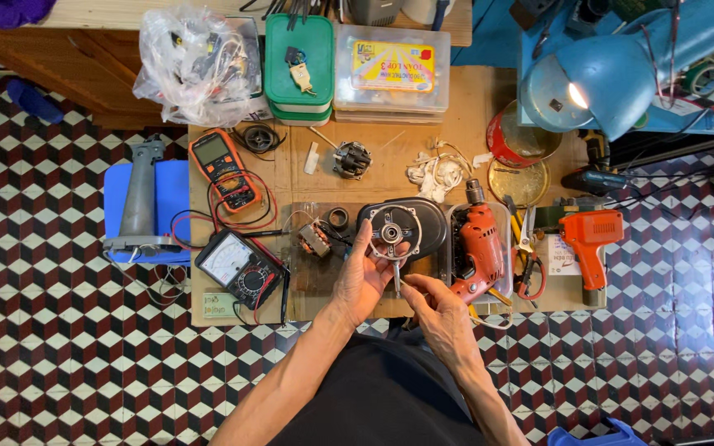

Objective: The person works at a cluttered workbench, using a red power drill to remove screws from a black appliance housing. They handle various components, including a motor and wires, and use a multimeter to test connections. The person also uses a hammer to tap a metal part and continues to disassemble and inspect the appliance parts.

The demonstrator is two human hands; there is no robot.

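My left hand (360, 281) holds a round metal motor end plate (393, 232) with a bearing at its centre, in front of a black oval housing (423, 221). My right hand (435, 307) pinches the lower end of the thin metal shaft (397, 276) that sticks down from the plate. Both hands are over the near middle of the low cardboard-topped work table (373, 177). A small copper-wound coil piece (314, 239) lies just left of my left hand.
An orange drill (478, 244) lies right of the hands, an orange glue gun (590, 239) farther right. Two multimeters (223, 169) (237, 268) with red and black leads lie at left. Plastic boxes (386, 66), a green box (297, 62) and a bag (188, 62) line the back. A blue lamp (613, 78) shines at right.
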